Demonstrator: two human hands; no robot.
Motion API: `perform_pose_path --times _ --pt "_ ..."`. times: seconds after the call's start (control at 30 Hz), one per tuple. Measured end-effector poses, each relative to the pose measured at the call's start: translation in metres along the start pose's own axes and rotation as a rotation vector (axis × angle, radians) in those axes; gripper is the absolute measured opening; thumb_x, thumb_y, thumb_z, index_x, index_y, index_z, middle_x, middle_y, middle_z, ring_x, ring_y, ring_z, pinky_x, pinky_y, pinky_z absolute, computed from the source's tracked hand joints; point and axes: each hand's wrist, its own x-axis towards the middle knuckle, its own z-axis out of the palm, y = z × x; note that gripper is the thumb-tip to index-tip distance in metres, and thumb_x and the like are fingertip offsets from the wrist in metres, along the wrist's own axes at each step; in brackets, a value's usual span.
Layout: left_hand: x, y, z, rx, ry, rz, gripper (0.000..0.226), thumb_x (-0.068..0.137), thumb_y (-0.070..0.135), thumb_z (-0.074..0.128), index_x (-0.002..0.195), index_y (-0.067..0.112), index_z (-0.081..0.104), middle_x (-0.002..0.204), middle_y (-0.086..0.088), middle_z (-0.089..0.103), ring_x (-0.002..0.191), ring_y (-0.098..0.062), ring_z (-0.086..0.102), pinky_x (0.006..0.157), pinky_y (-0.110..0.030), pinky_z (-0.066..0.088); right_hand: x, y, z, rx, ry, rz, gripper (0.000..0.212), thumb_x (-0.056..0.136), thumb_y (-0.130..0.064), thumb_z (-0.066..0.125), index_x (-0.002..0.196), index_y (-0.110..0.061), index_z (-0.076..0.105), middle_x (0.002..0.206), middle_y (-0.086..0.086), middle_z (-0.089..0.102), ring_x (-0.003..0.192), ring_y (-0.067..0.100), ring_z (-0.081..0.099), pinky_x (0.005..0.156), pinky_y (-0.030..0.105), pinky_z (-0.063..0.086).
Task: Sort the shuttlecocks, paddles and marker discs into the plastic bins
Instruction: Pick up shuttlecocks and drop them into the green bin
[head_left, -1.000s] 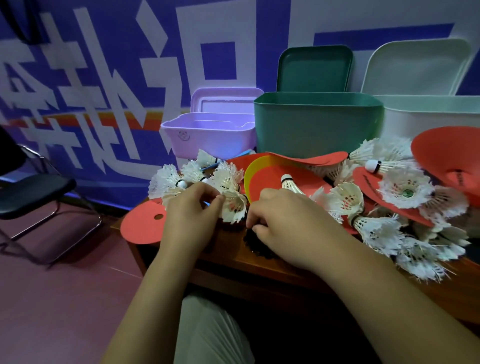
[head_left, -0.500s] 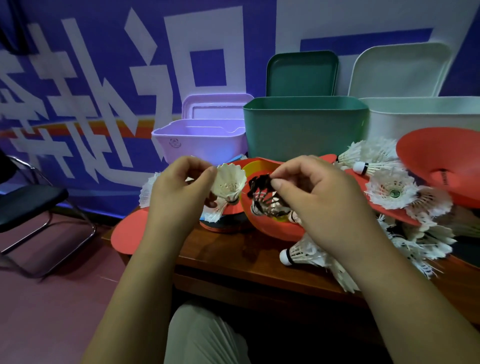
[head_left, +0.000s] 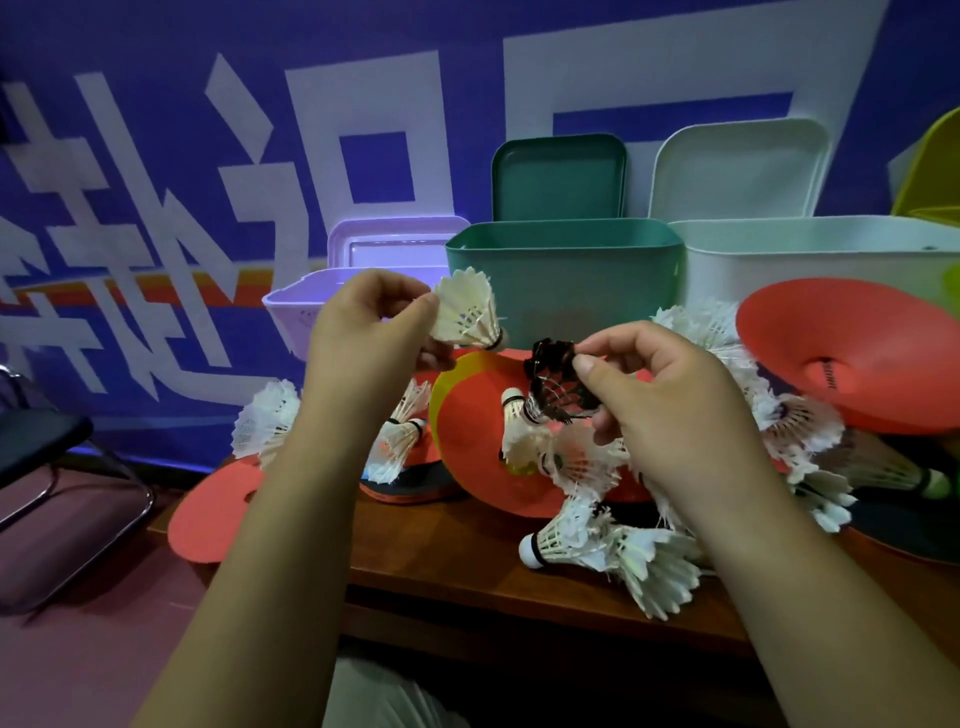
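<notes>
Above the cluttered tabletop (head_left: 467, 561), my left hand (head_left: 363, 338) pinches a white shuttlecock (head_left: 467, 309) and my right hand (head_left: 670, 395) a black shuttlecock (head_left: 553, 384). Sorting shuttlecocks seems under way; next, each needs dropping into a bin. Four bins show: purple (head_left: 296, 312), green (head_left: 566, 280), white (head_left: 810, 260), and a yellow-green one's edge; loose shuttlecocks lie too tangled to count.

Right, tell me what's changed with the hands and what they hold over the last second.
Both hands rose from the pile. The left hand took a white shuttlecock and lifted it up in front of the purple bin. The right hand picked a black shuttlecock off the table and raised it over the red marker disc. The bins and the rest of the pile stayed roughly as they were.
</notes>
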Motion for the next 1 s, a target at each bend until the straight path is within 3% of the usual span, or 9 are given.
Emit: perform_pose_path --times 0.2,0.3,0.43,0.6,0.7,0.77,0.83,0.93,1.0 --pt "0.058 0.019 0.062 -0.141 -0.184 -0.155 0.015 0.098 -0.002 0.054 0.11 -0.006 0.063 0.058 -0.008 0.064 0.051 -0.022 0.068 0.064 -0.04 0.065 0.027 0.002 -0.022 0.098 0.051 0.1 0.011 0.101 -0.016 0.07 0.099 -0.026 0.074 0.071 0.004 0.068 0.057 0.013 0.067 0.05 0.023 0.053" --pt "0.09 0.027 0.088 -0.055 -0.186 -0.124 0.012 0.095 -0.003 0.052 0.097 0.0 0.063 0.075 -0.019 0.066 0.053 -0.022 0.067 0.066 -0.045 0.066 0.043 0.005 -0.033 0.085 0.076 0.105 0.013 0.101 -0.016 0.069 0.1 -0.027 0.074 0.068 0.0 0.068 0.06 0.017 0.067 0.065 0.045 0.064" --pt "0.123 0.034 0.117 0.017 -0.129 -0.079 0.012 0.095 0.001 0.054 0.098 0.002 0.066 0.09 -0.021 0.073 0.059 -0.023 0.075 0.066 -0.045 0.066 0.06 0.003 -0.046 0.083 0.13 0.095 0.016 0.103 -0.011 0.064 0.101 -0.025 0.072 0.077 0.002 0.066 0.059 0.01 0.064 0.062 0.038 0.06" --pt "0.143 0.022 0.148 -0.042 -0.105 -0.12 0.02 0.091 -0.005 0.059 0.109 -0.001 0.067 0.096 -0.022 0.073 0.073 -0.03 0.079 0.071 -0.045 0.067 0.067 0.006 -0.061 0.077 0.161 0.125 0.015 0.104 -0.014 0.064 0.103 -0.027 0.073 0.063 -0.007 0.064 0.058 0.01 0.064 0.072 0.049 0.063" --pt "0.147 0.009 0.157 -0.039 -0.106 -0.142 0.033 0.085 -0.002 0.069 0.117 0.005 0.063 0.096 -0.016 0.073 0.08 -0.026 0.079 0.08 -0.04 0.066 0.068 0.011 -0.066 0.067 0.173 0.14 0.016 0.104 -0.014 0.064 0.103 -0.028 0.073 0.065 -0.004 0.066 0.058 0.011 0.064 0.073 0.049 0.064" --pt "0.148 0.002 0.159 0.02 -0.112 -0.132 0.031 0.071 0.01 0.075 0.1 0.015 0.066 0.099 -0.011 0.07 0.091 -0.03 0.078 0.088 -0.045 0.063 0.07 0.013 -0.067 0.077 0.183 0.151 0.016 0.103 -0.013 0.064 0.103 -0.026 0.073 0.066 -0.001 0.066 0.056 0.01 0.063 0.073 0.05 0.064" --pt "0.143 0.002 0.159 0.161 -0.145 -0.081 0.022 0.073 0.014 0.08 0.083 0.022 0.062 0.095 -0.007 0.069 0.09 -0.031 0.075 0.089 -0.044 0.062 0.073 0.014 -0.067 0.085 0.18 0.161 0.015 0.104 -0.012 0.063 0.105 -0.023 0.073 0.063 -0.004 0.064 0.054 0.009 0.062 0.074 0.053 0.064" --pt "0.133 0.009 0.156 0.376 -0.211 0.033 0.008 0.088 0.014 0.07 0.082 0.017 0.066 0.082 -0.008 0.067 0.071 -0.026 0.057 0.069 -0.035 0.056 0.077 0.013 -0.064 0.099 0.165 0.16 0.015 0.104 -0.011 0.063 0.106 -0.022 0.072 0.057 -0.009 0.062 0.054 0.007 0.063 0.075 0.054 0.065" --pt "0.128 0.015 0.153 0.423 -0.268 0.068 0.009 0.089 0.016 0.064 0.085 0.016 0.072 0.085 -0.013 0.074 0.072 -0.031 0.063 0.072 -0.038 0.06 0.079 0.012 -0.061 0.118 0.155 0.159 0.015 0.104 -0.01 0.062 0.107 -0.021 0.071 0.057 -0.011 0.062 0.057 0.007 0.063 0.076 0.055 0.065"
